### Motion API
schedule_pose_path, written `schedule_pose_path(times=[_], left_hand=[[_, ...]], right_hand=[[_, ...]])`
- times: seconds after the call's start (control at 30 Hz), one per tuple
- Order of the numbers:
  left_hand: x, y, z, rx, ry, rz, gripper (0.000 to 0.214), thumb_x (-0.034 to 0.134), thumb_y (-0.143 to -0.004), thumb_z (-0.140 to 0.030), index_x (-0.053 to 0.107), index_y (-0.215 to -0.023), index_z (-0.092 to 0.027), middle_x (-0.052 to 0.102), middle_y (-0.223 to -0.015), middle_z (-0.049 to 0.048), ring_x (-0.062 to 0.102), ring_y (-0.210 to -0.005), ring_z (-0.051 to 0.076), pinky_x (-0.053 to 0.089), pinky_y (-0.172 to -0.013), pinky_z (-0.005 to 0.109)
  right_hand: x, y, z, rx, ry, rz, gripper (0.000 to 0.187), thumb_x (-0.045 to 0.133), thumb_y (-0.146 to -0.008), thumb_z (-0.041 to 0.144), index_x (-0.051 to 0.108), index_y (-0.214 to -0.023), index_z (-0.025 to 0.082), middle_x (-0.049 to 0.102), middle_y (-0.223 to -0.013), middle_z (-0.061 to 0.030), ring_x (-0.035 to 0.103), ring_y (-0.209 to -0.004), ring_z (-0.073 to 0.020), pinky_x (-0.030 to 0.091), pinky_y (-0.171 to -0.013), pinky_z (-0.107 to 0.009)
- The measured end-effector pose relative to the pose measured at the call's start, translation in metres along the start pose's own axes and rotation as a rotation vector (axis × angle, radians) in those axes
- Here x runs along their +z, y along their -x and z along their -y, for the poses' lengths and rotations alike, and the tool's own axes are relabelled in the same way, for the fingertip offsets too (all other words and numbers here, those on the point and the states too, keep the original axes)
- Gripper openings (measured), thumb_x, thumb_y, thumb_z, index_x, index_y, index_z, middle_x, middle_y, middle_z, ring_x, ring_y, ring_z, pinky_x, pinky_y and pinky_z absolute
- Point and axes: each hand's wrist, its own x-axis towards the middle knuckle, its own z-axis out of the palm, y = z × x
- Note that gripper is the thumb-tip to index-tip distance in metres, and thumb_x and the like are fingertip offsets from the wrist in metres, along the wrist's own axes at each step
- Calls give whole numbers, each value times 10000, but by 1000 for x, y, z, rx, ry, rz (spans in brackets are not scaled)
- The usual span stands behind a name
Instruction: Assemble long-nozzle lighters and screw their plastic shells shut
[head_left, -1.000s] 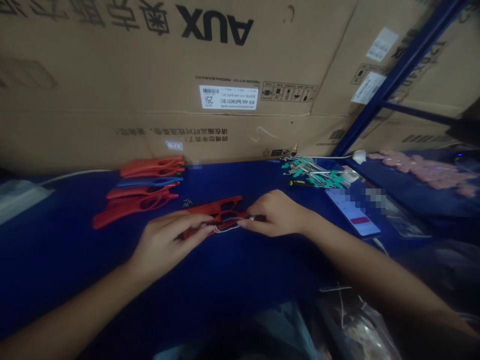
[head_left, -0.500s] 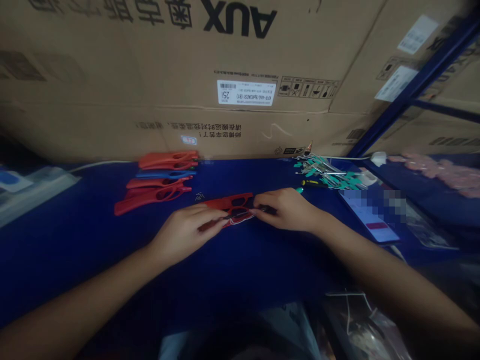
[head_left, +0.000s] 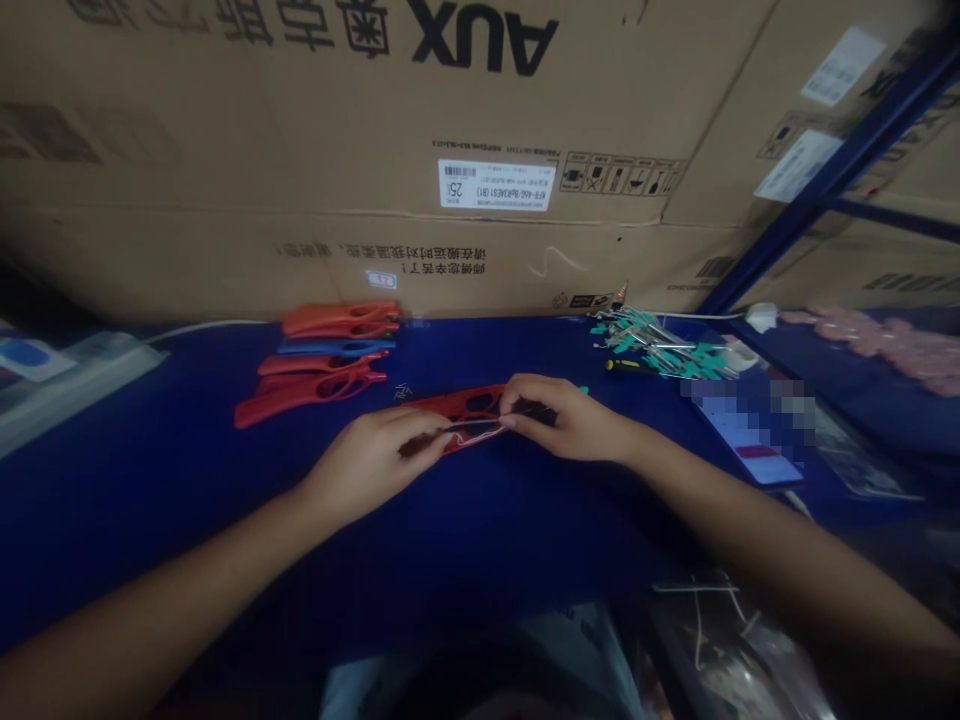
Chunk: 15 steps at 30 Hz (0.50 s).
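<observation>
Forearms (head_left: pixel 757 535) slant in over the bench (head_left: pixel 510 530) from its near left and near right, converging around its middle. Left hand (head_left: pixel 382 450) reaches rightward, wrist almost straight, fingers bent over a thumb that presses from below; right hand (head_left: pixel 566 420) faces it, knuckles raised, fingers curled and thumb pointing left. Both are clamped by thumb and fingertips on a thin strip (head_left: pixel 474 424) — one end each — while a white cord (head_left: pixel 480 436) sags just below it. Behind the fingertips shows a red frame (head_left: pixel 442 404) with openings, around mid-bench toward the back edge; whether it rests on the surface or is held I cannot tell. Red pieces (head_left: pixel 274 408) and a blue piece (head_left: pixel 330 347) lie by the back edge, to the left; a teal-and-silver pile (head_left: pixel 652 345) sits back right, with a phone (head_left: pixel 742 435) near it.
</observation>
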Motion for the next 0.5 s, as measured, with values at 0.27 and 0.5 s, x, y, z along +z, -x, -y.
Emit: schedule_pose_path(times=[0.27,0.5], left_hand=[[-3,-3,1,-60,-16,80,194,600,-968,-370,745,-969,-241,745,-942,-16,656,-706,115,492,-679,227],[-5,-3,4,-96,-49,93,231,564,-982,-397,738,-976,-245,721,-946,-7,637,-730,125,474,-686,230]], right_hand=[[-4,1,4,-89,-41,132,124,579,-935,120,627,-1035,174,638,-1051,-85,617,-965,-169,510,-896,-343],[-11,0,5,-57,-53,157,206,535,-903,43,642,-1030,165,623,-1037,-80,615,-927,-160,519,-841,-333]])
